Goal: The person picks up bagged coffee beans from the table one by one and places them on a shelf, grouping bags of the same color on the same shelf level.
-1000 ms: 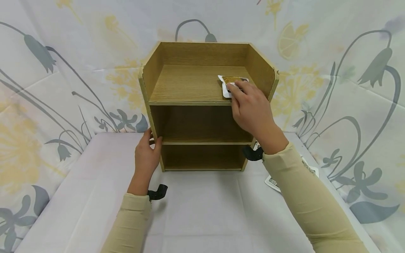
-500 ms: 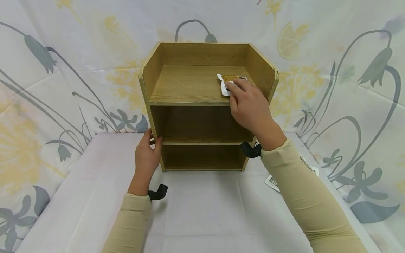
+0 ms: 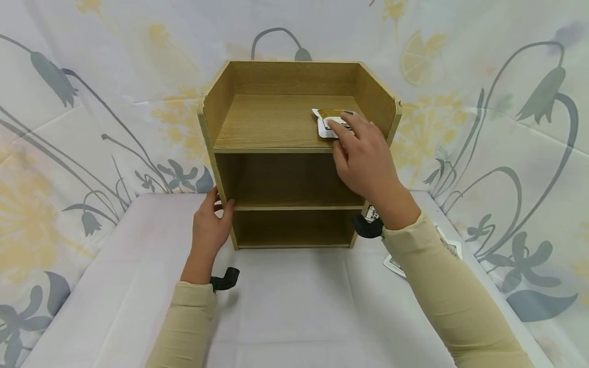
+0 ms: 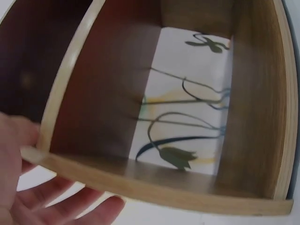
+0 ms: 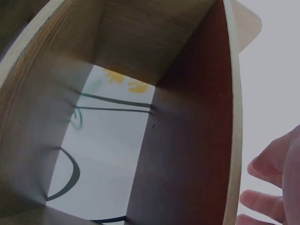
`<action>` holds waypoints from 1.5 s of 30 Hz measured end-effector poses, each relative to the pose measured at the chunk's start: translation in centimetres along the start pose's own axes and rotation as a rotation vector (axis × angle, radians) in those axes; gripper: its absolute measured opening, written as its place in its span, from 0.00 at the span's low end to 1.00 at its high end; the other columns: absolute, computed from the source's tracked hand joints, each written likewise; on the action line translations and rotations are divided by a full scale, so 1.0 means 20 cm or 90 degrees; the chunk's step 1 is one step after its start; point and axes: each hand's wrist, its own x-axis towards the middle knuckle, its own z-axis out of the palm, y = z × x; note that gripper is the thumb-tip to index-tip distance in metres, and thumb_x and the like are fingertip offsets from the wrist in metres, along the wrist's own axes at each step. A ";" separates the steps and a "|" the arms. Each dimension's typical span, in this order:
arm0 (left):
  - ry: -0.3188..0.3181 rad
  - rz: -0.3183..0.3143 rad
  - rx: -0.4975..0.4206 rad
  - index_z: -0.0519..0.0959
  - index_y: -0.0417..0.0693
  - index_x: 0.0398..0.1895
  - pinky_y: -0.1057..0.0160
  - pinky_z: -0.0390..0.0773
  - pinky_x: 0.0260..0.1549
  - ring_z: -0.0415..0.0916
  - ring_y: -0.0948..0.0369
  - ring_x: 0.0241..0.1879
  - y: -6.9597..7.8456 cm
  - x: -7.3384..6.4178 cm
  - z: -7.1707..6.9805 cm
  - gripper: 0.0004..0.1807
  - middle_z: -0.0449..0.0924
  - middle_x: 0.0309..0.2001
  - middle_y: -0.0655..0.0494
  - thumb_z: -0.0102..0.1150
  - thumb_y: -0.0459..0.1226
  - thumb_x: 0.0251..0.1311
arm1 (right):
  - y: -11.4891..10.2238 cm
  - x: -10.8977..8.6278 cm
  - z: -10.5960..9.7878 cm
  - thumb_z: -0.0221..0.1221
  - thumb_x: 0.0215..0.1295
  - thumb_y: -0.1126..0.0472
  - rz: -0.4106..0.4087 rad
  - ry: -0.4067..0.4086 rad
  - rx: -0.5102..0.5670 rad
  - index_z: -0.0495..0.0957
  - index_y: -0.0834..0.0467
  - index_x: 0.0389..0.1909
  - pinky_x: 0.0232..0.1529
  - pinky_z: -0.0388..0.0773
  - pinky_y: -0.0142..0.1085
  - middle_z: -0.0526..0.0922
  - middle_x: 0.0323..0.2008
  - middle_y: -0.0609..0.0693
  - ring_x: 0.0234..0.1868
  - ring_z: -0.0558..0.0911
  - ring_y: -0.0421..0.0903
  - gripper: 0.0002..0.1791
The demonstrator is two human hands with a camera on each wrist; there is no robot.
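Table carries the wooden shelf unit: upright, three tiers, cloth visible through an open back in both wrist views. Should handle as one stiff boxy piece, heaviest thing here, likely good friction on the bare edges. Take it by the side panels, off the chipped front corners up top. Left hand has the left side panel low down: thumb at the front edge, fingers round the outer face, board pinched between. Right hand is at the front right of the top board, fingertips over the packet, thumb apart and lower by the board's front edge. No pinch visible; how hard it presses, can't tell. Flat white items lie on the table at right, partly behind the right sleeve; count unclear. Packet sits flat on the top board, white and gold: probably light, soft, slick film. Best hold is the white corner, gently, contents may crush.
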 end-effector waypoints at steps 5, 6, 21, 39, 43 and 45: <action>-0.091 -0.023 -0.020 0.54 0.53 0.74 0.46 0.82 0.45 0.74 0.44 0.59 -0.05 0.00 -0.01 0.38 0.68 0.67 0.42 0.55 0.51 0.64 | 0.00 -0.06 -0.03 0.50 0.67 0.64 0.004 0.036 0.027 0.76 0.59 0.59 0.67 0.65 0.51 0.75 0.61 0.61 0.65 0.72 0.61 0.21; -0.105 -0.027 -0.017 0.52 0.53 0.75 0.46 0.81 0.46 0.74 0.44 0.60 -0.06 0.00 -0.01 0.40 0.67 0.67 0.42 0.56 0.50 0.63 | 0.00 -0.07 -0.04 0.50 0.67 0.64 0.006 0.043 0.032 0.77 0.59 0.59 0.68 0.65 0.50 0.75 0.61 0.61 0.65 0.72 0.60 0.21; -0.177 -0.109 0.063 0.46 0.46 0.77 0.44 0.80 0.48 0.74 0.39 0.58 -0.10 0.01 0.03 0.37 0.66 0.68 0.36 0.45 0.42 0.68 | 0.07 -0.29 -0.14 0.48 0.68 0.64 0.024 0.094 0.054 0.80 0.59 0.54 0.60 0.73 0.51 0.78 0.57 0.58 0.63 0.74 0.55 0.18; -0.191 -0.075 0.114 0.49 0.41 0.74 0.45 0.81 0.42 0.79 0.39 0.52 -0.09 0.00 0.04 0.34 0.73 0.60 0.32 0.46 0.39 0.68 | 0.21 -0.51 -0.10 0.51 0.63 0.68 0.083 0.115 0.046 0.81 0.61 0.52 0.54 0.73 0.55 0.80 0.53 0.61 0.57 0.77 0.61 0.18; -0.188 -0.077 0.121 0.50 0.40 0.74 0.47 0.82 0.38 0.80 0.40 0.49 -0.10 0.00 0.04 0.34 0.75 0.58 0.31 0.46 0.39 0.68 | 0.26 -0.56 -0.07 0.52 0.62 0.69 0.108 0.087 0.036 0.80 0.62 0.52 0.56 0.72 0.57 0.80 0.54 0.62 0.57 0.76 0.62 0.18; -0.191 -0.081 0.128 0.49 0.40 0.74 0.48 0.81 0.37 0.80 0.40 0.49 -0.10 0.00 0.04 0.35 0.76 0.56 0.31 0.46 0.39 0.68 | 0.28 -0.58 -0.06 0.53 0.62 0.69 0.122 0.065 0.029 0.80 0.63 0.52 0.56 0.72 0.58 0.79 0.55 0.63 0.58 0.76 0.63 0.18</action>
